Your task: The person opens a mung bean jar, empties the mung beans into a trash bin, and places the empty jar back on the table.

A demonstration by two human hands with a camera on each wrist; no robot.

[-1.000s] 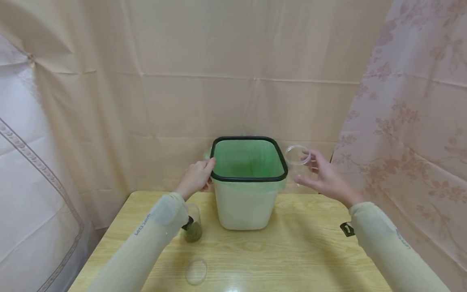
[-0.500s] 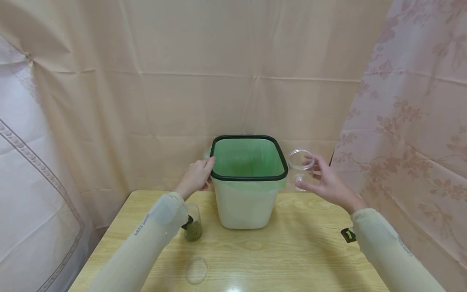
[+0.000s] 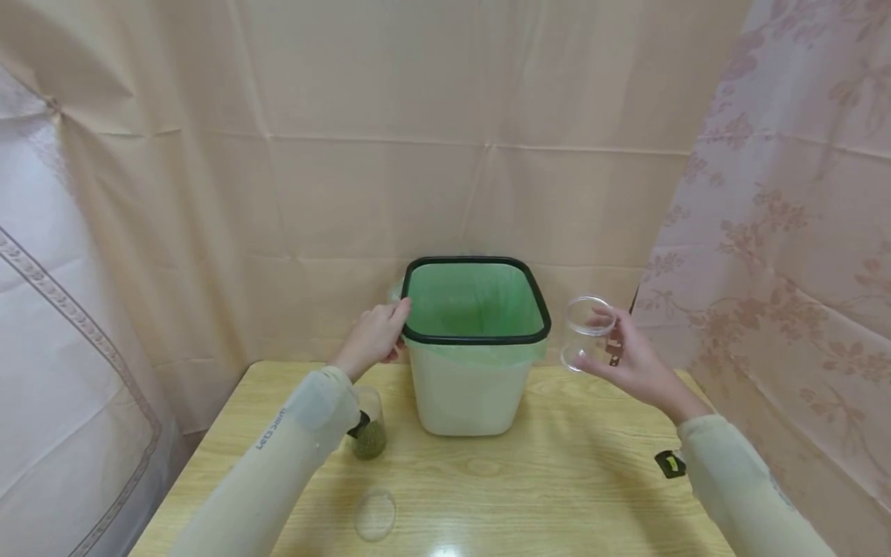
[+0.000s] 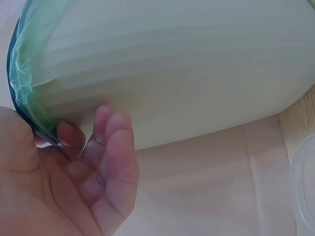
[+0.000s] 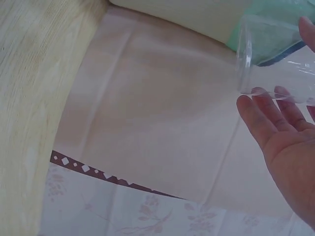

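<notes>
A whitish trash bin (image 3: 466,394) lined with a green bag (image 3: 473,298) stands upright, its black rim ring (image 3: 480,340) round the top. My left hand (image 3: 372,333) pinches that rim at the left side, and in the left wrist view a fingertip and thumb meet at the bag's folded edge. To the right of the bin, my right hand (image 3: 636,360) holds a clear plastic jar (image 3: 585,344) raised over the table, mouth upward. It looks see-through, with nothing visible inside. Fingers (image 5: 263,113) support the jar from one side, the thumb from the other.
Another clear jar (image 3: 369,437), partly filled with green granular stuff, stands beside my left sleeve. Nearer me, a round clear lid (image 3: 375,516) lies on the wooden table (image 3: 543,495). Beige cloth (image 3: 348,193) hangs close behind the bin.
My right hand has moved right and lower with the clear jar, away from the bin's rim. The left hand keeps its place on the rim.
</notes>
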